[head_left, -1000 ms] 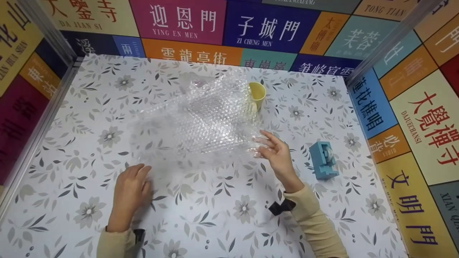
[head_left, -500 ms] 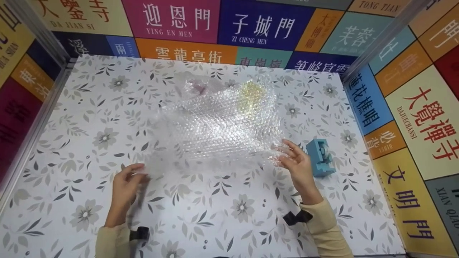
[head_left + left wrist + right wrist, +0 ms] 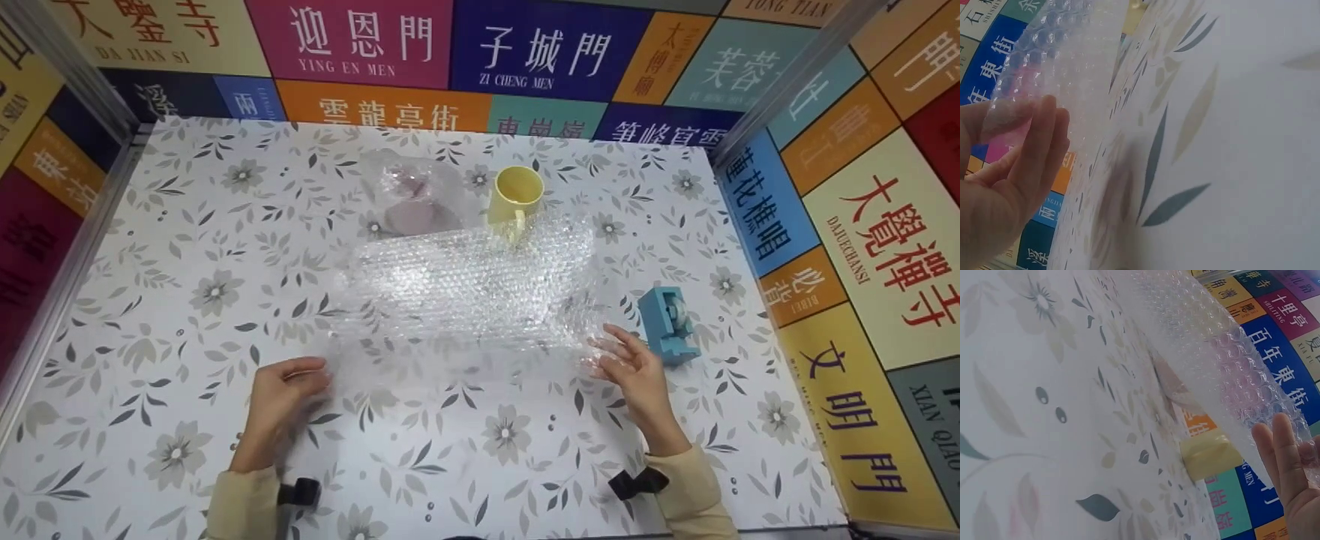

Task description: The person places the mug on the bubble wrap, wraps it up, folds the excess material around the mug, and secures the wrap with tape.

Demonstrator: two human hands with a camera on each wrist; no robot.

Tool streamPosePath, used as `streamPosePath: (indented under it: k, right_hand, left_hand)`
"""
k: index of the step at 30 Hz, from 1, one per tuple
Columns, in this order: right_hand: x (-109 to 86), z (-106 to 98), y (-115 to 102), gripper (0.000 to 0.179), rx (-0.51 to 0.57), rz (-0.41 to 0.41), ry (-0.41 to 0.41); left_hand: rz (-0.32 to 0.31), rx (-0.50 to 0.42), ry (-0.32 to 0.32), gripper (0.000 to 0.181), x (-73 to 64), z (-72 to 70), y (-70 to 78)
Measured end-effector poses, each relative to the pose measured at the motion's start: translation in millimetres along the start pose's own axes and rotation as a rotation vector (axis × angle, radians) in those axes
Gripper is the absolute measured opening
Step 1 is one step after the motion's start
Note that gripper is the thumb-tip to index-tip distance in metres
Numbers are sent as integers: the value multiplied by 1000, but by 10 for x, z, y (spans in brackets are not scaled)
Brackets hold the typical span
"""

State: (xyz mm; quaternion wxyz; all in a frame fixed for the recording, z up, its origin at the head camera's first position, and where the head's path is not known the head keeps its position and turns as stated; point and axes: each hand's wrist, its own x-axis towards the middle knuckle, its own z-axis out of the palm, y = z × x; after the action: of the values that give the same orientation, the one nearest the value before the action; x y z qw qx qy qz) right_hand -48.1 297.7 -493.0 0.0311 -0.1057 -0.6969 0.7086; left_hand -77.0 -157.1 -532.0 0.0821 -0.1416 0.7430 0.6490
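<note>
A clear sheet of bubble wrap (image 3: pixel 465 289) stretches between the two hands above the table. My left hand (image 3: pixel 285 401) pinches its near left corner; in the left wrist view, thumb and fingers (image 3: pixel 1039 146) close on the bubbled edge. At the near right corner my right hand (image 3: pixel 637 382) pinches the sheet, and the right wrist view shows its fingers (image 3: pixel 1286 455) on the edge. Just beyond the far edge stands a yellow mug (image 3: pixel 517 187), its handle towards me and partly behind the wrap. To its left lies a pinkish thing (image 3: pixel 416 214) in clear plastic, its kind unclear.
A teal tape dispenser (image 3: pixel 666 326) stands close beyond the right hand. The table (image 3: pixel 420 465) has a white floral cover. Printed panels (image 3: pixel 360 41) wall it in at the back and sides.
The bubble wrap has come nearer and spread flatter, uncovering the mug and the pinkish thing. My right hand has moved right and nearer; the left hand now pinches the left corner.
</note>
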Motion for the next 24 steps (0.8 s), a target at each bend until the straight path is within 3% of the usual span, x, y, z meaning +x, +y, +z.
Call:
streamPosePath:
  k: [7, 16, 21, 24]
  right_hand:
    - [-46, -87, 147, 49, -93, 131, 20]
    - [29, -194, 319, 52, -319, 270, -77]
    - [66, -263, 302, 57, -537, 266, -126]
    - [85, -316, 224, 54, -704, 190, -136]
  left_hand:
    - [-5, 125, -85, 27, -33, 59, 1]
    - [76, 382, -148, 26, -26, 80, 21]
    - [136, 426, -177, 23, -18, 67, 46]
    - [164, 429, -195, 22, -5, 40, 66]
